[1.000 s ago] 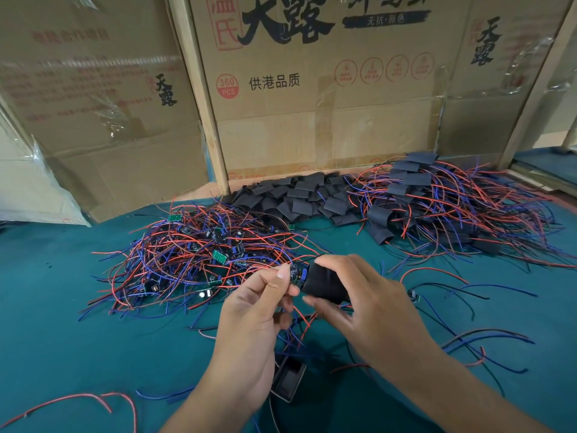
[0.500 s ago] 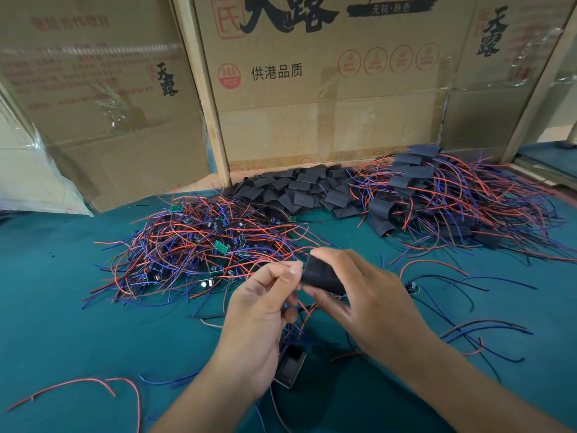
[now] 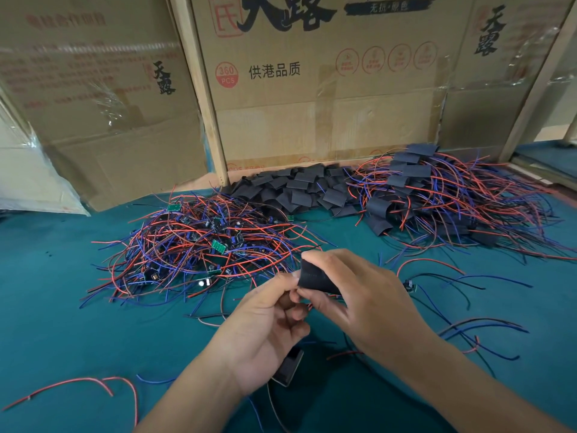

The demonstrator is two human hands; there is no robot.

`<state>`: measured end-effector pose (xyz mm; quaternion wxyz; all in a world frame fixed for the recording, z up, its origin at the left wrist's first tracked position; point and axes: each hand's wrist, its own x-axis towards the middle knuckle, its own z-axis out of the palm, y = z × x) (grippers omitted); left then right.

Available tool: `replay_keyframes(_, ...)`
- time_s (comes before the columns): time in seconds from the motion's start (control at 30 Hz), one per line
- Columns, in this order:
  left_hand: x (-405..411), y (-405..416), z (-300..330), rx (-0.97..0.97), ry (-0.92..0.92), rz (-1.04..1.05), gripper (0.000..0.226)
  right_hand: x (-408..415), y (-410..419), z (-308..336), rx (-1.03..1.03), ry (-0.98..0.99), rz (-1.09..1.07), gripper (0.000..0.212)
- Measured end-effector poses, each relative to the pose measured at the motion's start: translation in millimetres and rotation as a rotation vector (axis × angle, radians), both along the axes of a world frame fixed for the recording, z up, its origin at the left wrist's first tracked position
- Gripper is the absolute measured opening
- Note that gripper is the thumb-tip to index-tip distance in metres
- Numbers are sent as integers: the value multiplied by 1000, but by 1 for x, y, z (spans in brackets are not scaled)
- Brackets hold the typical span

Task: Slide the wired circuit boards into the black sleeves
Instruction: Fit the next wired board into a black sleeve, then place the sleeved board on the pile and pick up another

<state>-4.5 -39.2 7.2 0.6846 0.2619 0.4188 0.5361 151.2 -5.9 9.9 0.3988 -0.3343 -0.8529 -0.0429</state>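
Three heaps on your table (image 3: 62, 307), bare boards (image 3: 199, 248), empty sleeves (image 3: 299, 195), finished ones (image 3: 452, 201), your right hand (image 3: 359, 301) pinching one black sleeve (image 3: 315, 278), left hand (image 3: 265, 329) grip closed at its mouth, board hidden.

Soft even light, sharp focus, edges bowed.

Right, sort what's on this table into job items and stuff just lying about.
Job items: black sleeve pinched by right hand; left hand at its opening; bare wired boards pile; empty sleeves pile; sleeved boards pile.

Lying about: cardboard boxes; loose red wire; small black case.
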Motion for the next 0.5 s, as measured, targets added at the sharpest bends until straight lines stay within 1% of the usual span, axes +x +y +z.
replay_keyframes(0.1,0,-1,2,-33,-39,-25,19,1,0,1,-3,-21,10,40)
replay_keyframes(0.2,-2,-2,3,-68,-48,-77,25,2,0,0,20,-63,51,41)
replay_keyframes(0.3,-3,-1,3,-56,-43,-88,29,1,1,0,51,-107,52,43)
replay_keyframes(0.43,-4,1,2,-35,-28,-53,27,2,7,-6,76,-210,39,33)
replay_keyframes(0.47,-5,1,2,-20,-10,-45,25,3,9,-6,76,-223,38,33)
replay_keyframes(0.5,-5,1,2,-2,13,-35,21,5,10,-5,87,-229,27,28)
